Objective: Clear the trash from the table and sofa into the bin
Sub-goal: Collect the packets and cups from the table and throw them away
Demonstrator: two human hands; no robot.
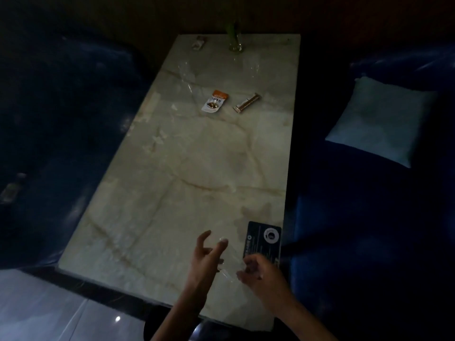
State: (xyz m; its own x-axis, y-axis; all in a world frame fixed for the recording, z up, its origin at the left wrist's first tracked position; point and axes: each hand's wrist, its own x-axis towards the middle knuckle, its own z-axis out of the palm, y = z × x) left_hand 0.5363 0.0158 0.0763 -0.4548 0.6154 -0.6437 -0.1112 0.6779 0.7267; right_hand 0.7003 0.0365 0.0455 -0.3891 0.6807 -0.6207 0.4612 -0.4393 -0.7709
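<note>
An orange-and-white snack packet [214, 100] lies on the far half of the marble table [172, 168]. A brown and silver wrapper [247, 102] lies just to its right. Another small wrapper [198, 43] sits at the far left corner. My left hand [206, 257] hovers over the near right part of the table with its fingers spread and loose. My right hand [258, 269] is beside it with curled fingers. A faint clear glint runs between the hands, and the dim light hides whether the right hand pinches anything.
A dark printed card [263, 241] lies by the table's right edge, partly under my right hand. A glass vase with green stems [235, 43] stands at the far edge. Blue sofas flank the table: a pale cushion [379, 121] on the right, a dim small object [11, 188] on the left.
</note>
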